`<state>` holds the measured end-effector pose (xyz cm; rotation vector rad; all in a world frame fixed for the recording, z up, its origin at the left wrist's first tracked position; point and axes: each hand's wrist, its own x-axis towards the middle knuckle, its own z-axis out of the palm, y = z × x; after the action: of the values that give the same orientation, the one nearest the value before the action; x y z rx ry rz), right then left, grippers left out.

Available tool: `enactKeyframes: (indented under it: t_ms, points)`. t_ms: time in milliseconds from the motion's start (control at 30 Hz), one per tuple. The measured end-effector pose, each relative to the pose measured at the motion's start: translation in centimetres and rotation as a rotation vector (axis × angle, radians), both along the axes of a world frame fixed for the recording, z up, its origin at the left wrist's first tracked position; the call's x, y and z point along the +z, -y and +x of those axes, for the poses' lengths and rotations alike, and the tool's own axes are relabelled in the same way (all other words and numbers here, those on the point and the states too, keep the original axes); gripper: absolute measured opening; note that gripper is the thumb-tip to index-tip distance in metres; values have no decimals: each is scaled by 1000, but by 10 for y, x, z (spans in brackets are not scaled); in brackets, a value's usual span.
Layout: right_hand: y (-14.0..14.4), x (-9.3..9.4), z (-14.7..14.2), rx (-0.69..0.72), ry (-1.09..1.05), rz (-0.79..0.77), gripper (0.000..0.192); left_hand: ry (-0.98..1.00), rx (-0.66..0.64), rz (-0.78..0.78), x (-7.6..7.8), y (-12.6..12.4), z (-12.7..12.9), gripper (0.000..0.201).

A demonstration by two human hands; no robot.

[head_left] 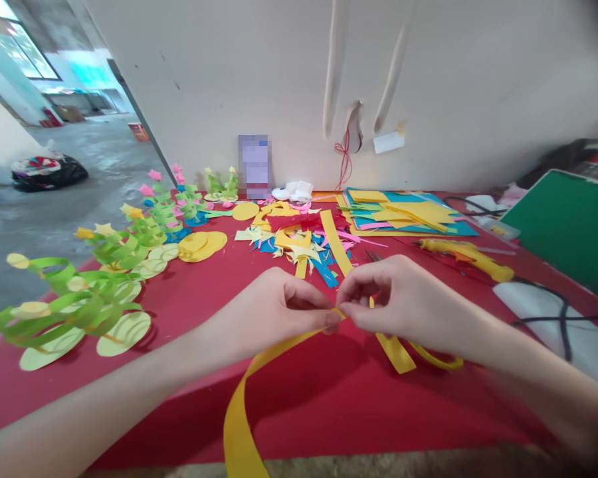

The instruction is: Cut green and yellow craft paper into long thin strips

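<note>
Your left hand [279, 309] and right hand [398, 299] both pinch the yellow paper strip [249, 398] at one spot between them, fingertips nearly touching, above the red table [329, 405]. The strip's long end runs down-left toward you. A second yellow strip [393, 352] lies under your right hand. Paper scraps [299, 245] lie just beyond, a glue gun [468, 255] right, green paper plants [80, 305] left.

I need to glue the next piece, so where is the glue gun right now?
The glue gun lies on the red table at the right, beyond the right hand, between the stack of coloured paper and the green board.
</note>
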<state>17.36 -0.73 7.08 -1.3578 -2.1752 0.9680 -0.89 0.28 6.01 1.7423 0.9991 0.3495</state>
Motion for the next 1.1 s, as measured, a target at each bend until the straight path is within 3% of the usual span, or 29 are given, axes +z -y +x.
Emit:
enactKeyframes:
  t_ms: [100, 300, 600, 800, 1100]
  points:
    - [2, 0, -1, -10, -8, -28, 10, -29, -6, 39, 0, 1, -1, 26]
    - [-2, 9, 7, 21, -30, -157, 9, 16, -51, -70, 7, -1, -1, 24]
    - [-14, 13, 21, 93, 6, -240, 8, 53, -75, -99, 8, -4, -1, 21]
    - [-17, 7, 13, 184, -121, -381, 19, 66, -6, -114, 10, -5, -4, 22]
    - [-15, 11, 16, 120, -155, -312, 22, 100, 17, -115, 7, -4, -3, 27]
